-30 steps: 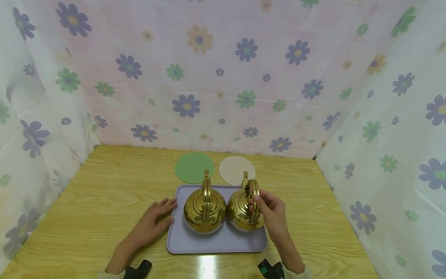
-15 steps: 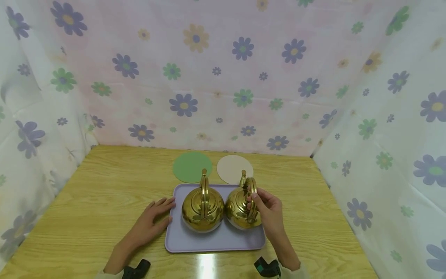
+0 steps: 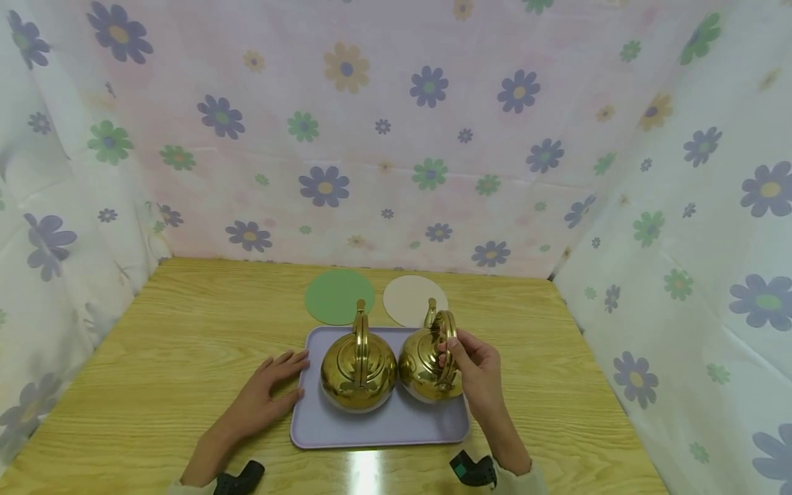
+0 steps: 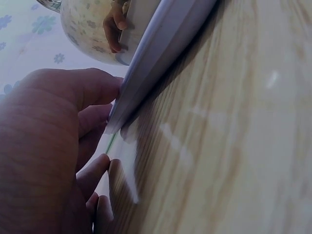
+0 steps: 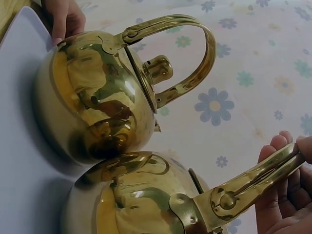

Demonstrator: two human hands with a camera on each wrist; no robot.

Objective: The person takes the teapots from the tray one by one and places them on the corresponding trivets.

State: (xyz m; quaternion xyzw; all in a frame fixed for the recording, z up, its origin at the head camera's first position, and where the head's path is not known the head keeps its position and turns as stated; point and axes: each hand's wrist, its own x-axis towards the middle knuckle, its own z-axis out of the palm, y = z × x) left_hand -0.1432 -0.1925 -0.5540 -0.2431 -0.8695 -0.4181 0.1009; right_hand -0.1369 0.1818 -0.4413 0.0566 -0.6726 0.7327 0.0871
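Two shiny gold kettles are at the lilac tray (image 3: 380,436), side by side. The left kettle (image 3: 359,375) stands on it with its handle upright. My right hand (image 3: 481,375) grips the handle of the right kettle (image 3: 423,375), thumb on the near side and fingers curled under; the right wrist view shows this kettle (image 5: 141,200) close beside the other. Whether its base touches the tray is hard to tell. My left hand (image 3: 262,399) rests at the tray's left edge with fingers extended, and in the left wrist view the thumb (image 4: 100,87) touches the tray's rim (image 4: 146,63).
Behind the tray, a green round mat (image 3: 339,295) and a cream round mat (image 3: 414,299) lie on the wooden table (image 3: 204,330). A flower-patterned curtain (image 3: 371,137) encloses the back and both sides.
The right kettle has shifted slightly upward in the head view relative to the left one, together with my right hand. My left hand stays at the tray's edge. The head view has drifted a little.
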